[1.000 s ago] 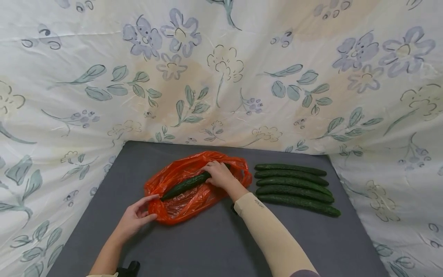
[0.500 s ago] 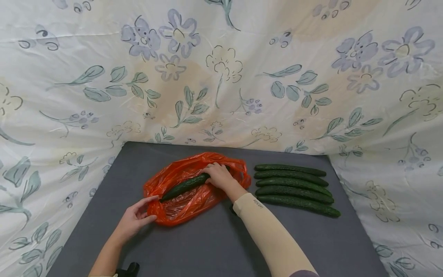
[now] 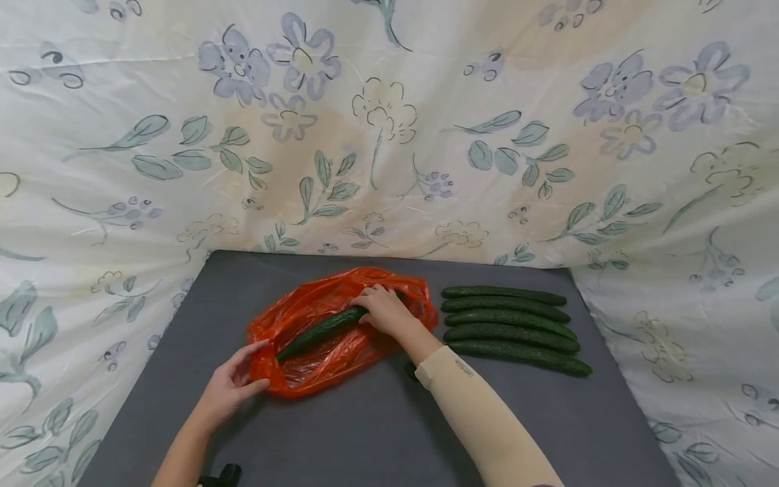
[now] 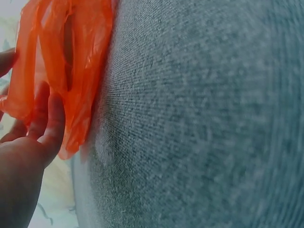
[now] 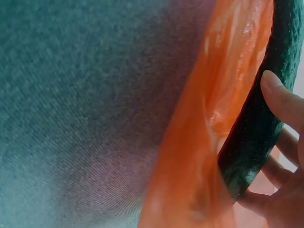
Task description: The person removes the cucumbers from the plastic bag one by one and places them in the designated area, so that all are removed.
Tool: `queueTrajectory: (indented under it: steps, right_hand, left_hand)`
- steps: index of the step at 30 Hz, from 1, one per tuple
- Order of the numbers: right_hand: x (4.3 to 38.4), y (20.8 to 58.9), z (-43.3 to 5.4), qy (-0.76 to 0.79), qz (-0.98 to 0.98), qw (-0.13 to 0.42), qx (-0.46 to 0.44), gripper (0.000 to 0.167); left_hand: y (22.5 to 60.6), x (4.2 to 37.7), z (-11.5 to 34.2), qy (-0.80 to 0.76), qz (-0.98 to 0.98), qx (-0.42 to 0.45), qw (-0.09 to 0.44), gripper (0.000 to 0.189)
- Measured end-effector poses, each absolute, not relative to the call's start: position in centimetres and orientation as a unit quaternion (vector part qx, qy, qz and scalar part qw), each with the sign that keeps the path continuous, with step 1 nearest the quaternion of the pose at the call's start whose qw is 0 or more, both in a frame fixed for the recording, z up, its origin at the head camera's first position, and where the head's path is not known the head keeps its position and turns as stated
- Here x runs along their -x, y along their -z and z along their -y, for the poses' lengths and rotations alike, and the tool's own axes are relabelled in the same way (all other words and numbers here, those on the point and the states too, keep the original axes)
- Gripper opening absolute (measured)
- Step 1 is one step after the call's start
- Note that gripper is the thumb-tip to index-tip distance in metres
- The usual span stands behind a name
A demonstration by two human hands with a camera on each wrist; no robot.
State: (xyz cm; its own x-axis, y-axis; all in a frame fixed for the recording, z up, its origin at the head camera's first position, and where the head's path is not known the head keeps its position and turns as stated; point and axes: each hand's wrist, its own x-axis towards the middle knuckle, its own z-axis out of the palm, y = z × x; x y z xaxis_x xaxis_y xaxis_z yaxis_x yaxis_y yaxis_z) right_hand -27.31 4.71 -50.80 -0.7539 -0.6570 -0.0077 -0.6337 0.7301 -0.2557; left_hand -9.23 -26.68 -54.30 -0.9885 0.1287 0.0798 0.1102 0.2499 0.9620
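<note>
A dark green cucumber (image 3: 319, 335) lies slantwise inside a crumpled red plastic bag (image 3: 341, 368) on the grey tabletop. My right hand (image 3: 385, 311) grips it near its far end. In the right wrist view, the thumb (image 5: 278, 92) lies along one side of the cucumber (image 5: 251, 147) and the fingers reach round the other; orange film hides part of its end. At the bag's left end is my left hand (image 3: 226, 391), its thumb and forefinger spread apart. Up close, the left fingers (image 4: 52, 118) touch the bag film (image 4: 83, 71), extended rather than clenched.
Several cucumbers (image 3: 511, 331) lie side by side in a row to the right of the bag. The grey table (image 3: 341, 439) is enclosed by a pale floral cloth (image 3: 377, 203) at the back and sides. A black strap piece (image 3: 228, 475) shows by the left wrist.
My left forefinger has drawn slightly left, off the cucumber's near tip. The head view has shifted a little. My right hand keeps its grip on the cucumber.
</note>
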Motion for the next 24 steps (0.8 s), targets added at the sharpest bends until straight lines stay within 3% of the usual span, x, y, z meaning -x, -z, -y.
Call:
queueTrajectory:
  steps: [24]
  right_hand:
    - [24.4, 48.0, -5.6, 0.205, -0.889, 0.096, 0.398, 0.048]
  left_hand:
    - [54.3, 9.1, 26.6, -0.593, -0.802, -0.071, -0.001, 0.071]
